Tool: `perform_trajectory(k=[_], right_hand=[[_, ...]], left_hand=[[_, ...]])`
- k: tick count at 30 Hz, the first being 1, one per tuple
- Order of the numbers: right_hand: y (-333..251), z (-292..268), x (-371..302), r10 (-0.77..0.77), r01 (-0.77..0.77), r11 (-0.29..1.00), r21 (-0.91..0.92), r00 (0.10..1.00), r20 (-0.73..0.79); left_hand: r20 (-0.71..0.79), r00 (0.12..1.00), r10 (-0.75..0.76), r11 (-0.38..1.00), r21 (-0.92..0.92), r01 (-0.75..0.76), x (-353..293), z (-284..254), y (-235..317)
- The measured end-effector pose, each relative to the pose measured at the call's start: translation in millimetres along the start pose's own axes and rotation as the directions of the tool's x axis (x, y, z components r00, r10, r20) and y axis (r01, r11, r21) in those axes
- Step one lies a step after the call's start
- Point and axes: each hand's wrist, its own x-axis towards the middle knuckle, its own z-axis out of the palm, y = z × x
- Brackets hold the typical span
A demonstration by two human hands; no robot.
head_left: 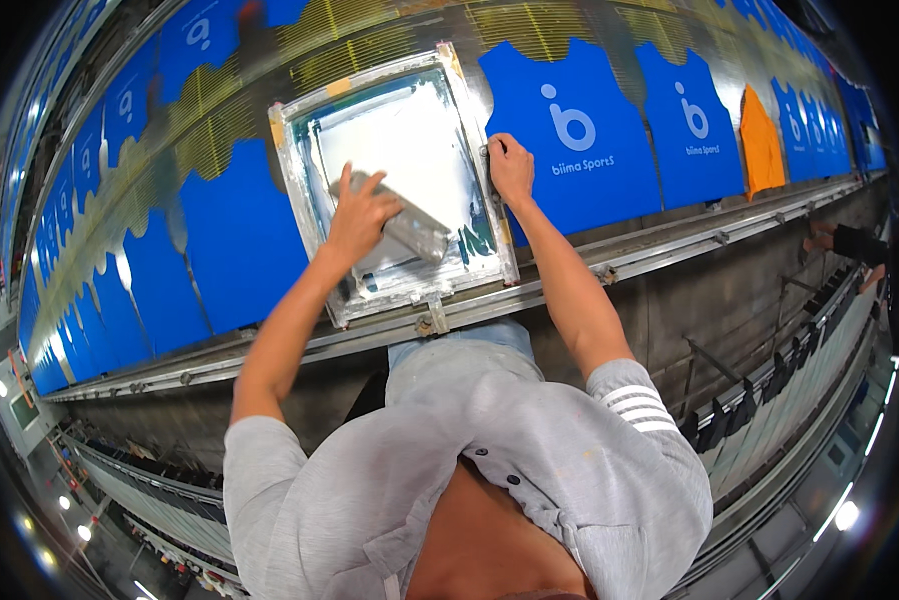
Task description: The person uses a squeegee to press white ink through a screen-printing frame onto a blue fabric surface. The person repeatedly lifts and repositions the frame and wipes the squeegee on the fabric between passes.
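Note:
A silk-screen printing frame point(295, 190) lies flat on the long table in front of me, with tape patches on its rim. White ink point(399, 125) covers most of its mesh, and dark streaks show near the lower right corner. My left hand point(361, 215) is closed on the upper end of a metal squeegee point(417, 230), which lies slanted over the inked mesh and is slightly blurred. At the frame's right side, my right hand point(510, 168) has its fingers curled on the edge. The fabric directly under the frame is hidden.
Blue shirt panels point(609, 130) with a pale print lie to the right, beside an orange piece point(762, 145). Left of the frame is a plain blue panel point(241, 235). A metal rail point(669, 238) runs along the near table edge. Another person point(859, 250) stands far right.

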Motion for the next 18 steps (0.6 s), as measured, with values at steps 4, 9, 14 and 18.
perform_trajectory(k=[4,9,14,18], right_hand=[[-26,2,-18,-0.479,0.315,0.807,-0.5,0.845,-0.24],[-127,-19,-56,-0.362,0.721,0.689,-0.067,0.423,0.831],[-130,35,-3,-0.447,0.848,0.454,-0.274,0.483,0.753],[-154,64,84,-0.543,0.863,0.403,-0.306,0.494,0.679]], left_hand=[[-0.039,0.953,-0.3,0.953,0.02,0.301,-51,6,33],[0.124,0.832,-0.541,0.806,-0.207,0.555,-27,-18,38],[0.111,0.841,-0.529,0.83,-0.136,0.54,24,-22,-31],[0.014,0.854,-0.52,0.853,-0.057,0.52,76,-41,-115]])
